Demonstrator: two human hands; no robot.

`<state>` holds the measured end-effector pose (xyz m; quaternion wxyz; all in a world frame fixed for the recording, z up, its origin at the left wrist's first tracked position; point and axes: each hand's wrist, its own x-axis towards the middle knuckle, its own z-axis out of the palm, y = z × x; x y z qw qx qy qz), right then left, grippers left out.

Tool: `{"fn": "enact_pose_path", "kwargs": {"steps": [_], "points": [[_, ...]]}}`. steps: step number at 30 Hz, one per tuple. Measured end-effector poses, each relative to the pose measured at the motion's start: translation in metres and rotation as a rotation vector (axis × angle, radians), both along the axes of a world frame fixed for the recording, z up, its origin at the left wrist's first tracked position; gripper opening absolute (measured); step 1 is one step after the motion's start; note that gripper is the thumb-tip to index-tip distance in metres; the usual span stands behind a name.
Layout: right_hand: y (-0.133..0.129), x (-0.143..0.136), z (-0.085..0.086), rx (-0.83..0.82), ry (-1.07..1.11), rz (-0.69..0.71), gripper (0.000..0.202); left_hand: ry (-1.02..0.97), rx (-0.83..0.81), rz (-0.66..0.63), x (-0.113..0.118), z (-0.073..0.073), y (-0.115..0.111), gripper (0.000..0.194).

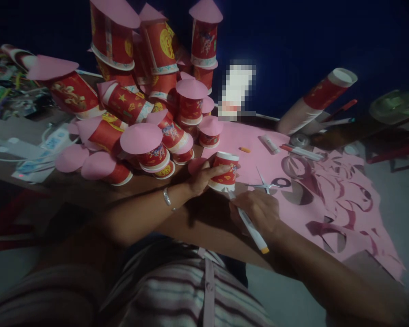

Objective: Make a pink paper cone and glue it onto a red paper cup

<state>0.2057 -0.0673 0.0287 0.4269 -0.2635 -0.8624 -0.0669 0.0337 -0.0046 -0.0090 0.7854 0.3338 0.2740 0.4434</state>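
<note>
My left hand (202,178) is closed round a red paper cup (225,167) with a white rim and printed pattern, thumb across its side. In my right hand (259,209) is a white marker (251,229) with an orange end; its tip touches or nearly touches the cup's white lower band. An orange cap (244,150) lies on the pink paper beyond the cup. Scissors (266,185) rest just past my right hand. Left of the cup stand several red paper cups with pink cone tops, such as this one (141,141).
Pink paper (252,136) with cut-out holes and scraps covers the table's right side. A glue stick (269,144) and pens (301,152) lie on it. A tall stack of cups (323,93) leans at the back right. A power strip (51,141) and cables sit at the left.
</note>
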Motion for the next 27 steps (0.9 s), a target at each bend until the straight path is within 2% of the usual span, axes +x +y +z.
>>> {"fn": "enact_pose_path", "kwargs": {"steps": [19, 27], "points": [[0.0020, -0.0003, -0.0044, 0.038, -0.013, -0.063, 0.015, -0.010, 0.014, -0.014, -0.0004, 0.0007, -0.0003, 0.048], [-0.0009, -0.0009, -0.0046, -0.085, 0.013, -0.007, 0.018, -0.018, -0.001, 0.001, 0.0001, -0.0009, 0.0008, 0.052]]}}
